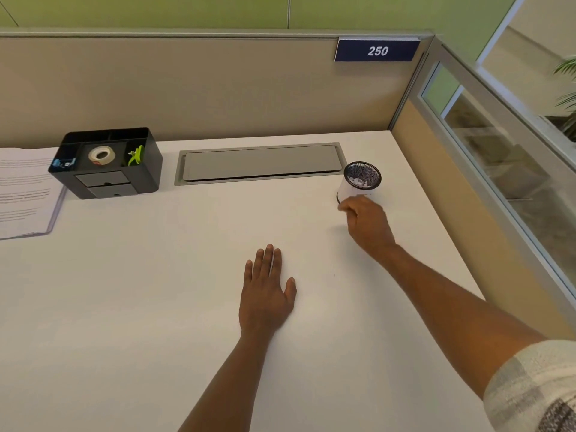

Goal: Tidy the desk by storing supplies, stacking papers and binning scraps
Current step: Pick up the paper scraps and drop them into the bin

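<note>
A small round mesh bin (358,180) with a white wrap stands at the back right of the white desk (156,291), with white paper scraps inside. My right hand (366,224) is just in front of the bin, fingers curled, touching its lower side. Whether it grips the bin is hidden by the hand itself. My left hand (266,294) lies flat on the desk near the middle, fingers straight. A black desk organiser (107,163) at the back left holds a tape roll (101,155), a green clip (136,155) and blue clips (64,163). A stack of printed papers (23,190) lies to its left.
A grey cable-tray lid (260,163) is set into the desk along the back. Beige partition walls close the back and right sides, with a sign reading 250 (377,51) and a glass panel (511,157) at the right.
</note>
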A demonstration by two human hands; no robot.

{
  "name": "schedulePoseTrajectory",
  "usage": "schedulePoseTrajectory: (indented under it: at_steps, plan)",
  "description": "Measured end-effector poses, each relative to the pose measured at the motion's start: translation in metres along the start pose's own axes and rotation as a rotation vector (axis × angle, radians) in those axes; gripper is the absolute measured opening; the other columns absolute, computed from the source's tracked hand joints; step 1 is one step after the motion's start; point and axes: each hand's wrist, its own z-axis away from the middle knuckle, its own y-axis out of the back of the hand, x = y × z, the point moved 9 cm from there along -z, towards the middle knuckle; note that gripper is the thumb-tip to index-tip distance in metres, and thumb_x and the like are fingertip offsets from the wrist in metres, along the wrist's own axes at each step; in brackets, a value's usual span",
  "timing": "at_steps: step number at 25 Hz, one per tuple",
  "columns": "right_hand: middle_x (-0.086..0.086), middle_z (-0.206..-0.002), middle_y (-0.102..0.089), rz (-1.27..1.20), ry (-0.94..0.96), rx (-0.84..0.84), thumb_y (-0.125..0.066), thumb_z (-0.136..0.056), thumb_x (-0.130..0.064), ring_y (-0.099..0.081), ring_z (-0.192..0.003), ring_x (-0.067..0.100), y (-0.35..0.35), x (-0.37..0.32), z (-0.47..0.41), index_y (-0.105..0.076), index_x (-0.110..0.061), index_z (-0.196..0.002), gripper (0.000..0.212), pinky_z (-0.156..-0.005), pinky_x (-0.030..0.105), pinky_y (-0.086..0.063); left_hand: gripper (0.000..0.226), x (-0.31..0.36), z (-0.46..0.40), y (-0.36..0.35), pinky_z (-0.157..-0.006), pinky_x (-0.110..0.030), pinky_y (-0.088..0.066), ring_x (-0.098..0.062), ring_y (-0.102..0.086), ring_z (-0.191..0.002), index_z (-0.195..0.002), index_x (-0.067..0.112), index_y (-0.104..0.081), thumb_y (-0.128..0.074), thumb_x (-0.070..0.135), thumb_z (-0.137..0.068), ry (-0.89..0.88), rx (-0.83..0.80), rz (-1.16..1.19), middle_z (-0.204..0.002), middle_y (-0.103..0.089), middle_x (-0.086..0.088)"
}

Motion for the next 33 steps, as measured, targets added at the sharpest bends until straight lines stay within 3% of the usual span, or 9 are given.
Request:
schedulePoseTrajectory:
  at_steps: [5, 13, 17, 21, 24, 28, 33]
  plan:
    - [0.012, -0.134, -0.058, 0.172, -0.248, -0.299, -0.044, -0.096, -0.007, -0.05, -0.127, 0.03, -0.043, 0.061, 0.018, -0.052, -0.014, -0.14, 0.045, -0.106, 0.036, -0.039, 0.069, 0.0, -0.001, -0.001, -0.127, -0.04, -0.004, -0.015, 0.0, -0.155, -0.16, 0.016, -0.015, -0.03, 0.046, -0.1, -0.001, -0.012, 0.0, -0.168, -0.005, 0.0]
    - [0.015, -0.146, -0.041, 0.269, -0.309, -0.484, -0.045, -0.092, -0.008, -0.042, -0.134, 0.032, -0.073, 0.079, 0.009, -0.037, -0.026, -0.151, 0.062, -0.11, 0.039, -0.038, 0.069, -0.001, -0.001, -0.003, -0.127, -0.039, -0.004, -0.015, 0.0, -0.155, -0.16, 0.017, -0.015, -0.028, 0.047, -0.099, 0.002, -0.014, 0.005, -0.168, -0.005, 0.001]
    - [0.015, -0.143, -0.044, 0.258, -0.308, -0.475, -0.046, -0.093, -0.007, -0.044, -0.133, 0.031, -0.07, 0.076, 0.009, -0.045, -0.025, -0.146, 0.056, -0.108, 0.035, -0.037, 0.07, -0.001, -0.002, -0.002, -0.127, -0.039, -0.004, -0.015, -0.001, -0.155, -0.16, 0.017, -0.016, -0.028, 0.048, -0.098, 0.003, -0.005, 0.0, -0.168, -0.006, 0.001]
    - [0.014, -0.118, -0.052, 0.254, -0.171, -0.394, -0.044, -0.095, -0.005, -0.049, -0.11, 0.032, -0.067, 0.035, 0.051, -0.059, -0.018, -0.133, 0.043, -0.093, 0.035, -0.044, 0.07, -0.001, -0.001, -0.001, -0.127, -0.039, -0.004, -0.017, -0.003, -0.155, -0.16, 0.016, -0.016, -0.027, 0.048, -0.098, 0.001, -0.005, -0.004, -0.168, -0.008, 0.0]
    - [0.008, -0.123, -0.053, 0.188, -0.063, -0.361, -0.044, -0.095, -0.005, -0.046, -0.111, 0.028, -0.067, 0.002, 0.104, -0.063, -0.016, -0.128, 0.039, -0.096, 0.035, -0.045, 0.07, 0.0, -0.001, -0.001, -0.127, -0.04, -0.005, -0.018, -0.005, -0.155, -0.16, 0.016, -0.017, -0.03, 0.047, -0.098, -0.003, -0.006, -0.01, -0.168, -0.009, -0.001]
    - [-0.001, -0.135, -0.055, 0.067, -0.12, -0.371, -0.045, -0.097, -0.004, -0.046, -0.123, 0.021, -0.061, -0.002, 0.135, -0.068, -0.018, -0.122, 0.037, -0.099, 0.026, -0.039, 0.071, -0.001, -0.001, -0.003, -0.127, -0.04, -0.005, -0.017, -0.003, -0.155, -0.16, 0.016, -0.015, -0.028, 0.048, -0.098, 0.001, -0.018, -0.019, -0.168, -0.009, -0.001]
    - [0.003, -0.107, -0.071, -0.125, -0.238, -0.286, -0.05, -0.092, 0.003, -0.063, -0.101, 0.022, -0.038, 0.001, 0.125, -0.072, -0.01, -0.101, 0.027, -0.09, 0.032, -0.048, 0.07, -0.002, 0.0, -0.003, -0.127, -0.04, -0.005, -0.018, -0.004, -0.155, -0.159, 0.015, -0.017, -0.029, 0.047, -0.098, -0.001, -0.011, -0.016, -0.168, -0.01, -0.001]
